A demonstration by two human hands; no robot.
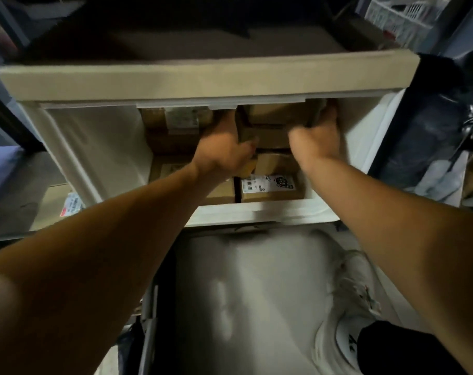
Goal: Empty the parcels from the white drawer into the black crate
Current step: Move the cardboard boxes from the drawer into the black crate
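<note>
While inside white drawer (257, 212), left hand (221, 150), right hand (316, 142), fingers curled gripping brown parcel (270, 125).

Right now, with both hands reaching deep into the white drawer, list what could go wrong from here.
1. The left hand and right hand clasp one brown parcel from its two sides; a loose grip could drop it onto the labelled parcel below.
2. That parcel sits under the shelf edge, so lifting it straight up may catch it there.
3. The white shoe stands below the white drawer, where a slipped parcel might land.
</note>
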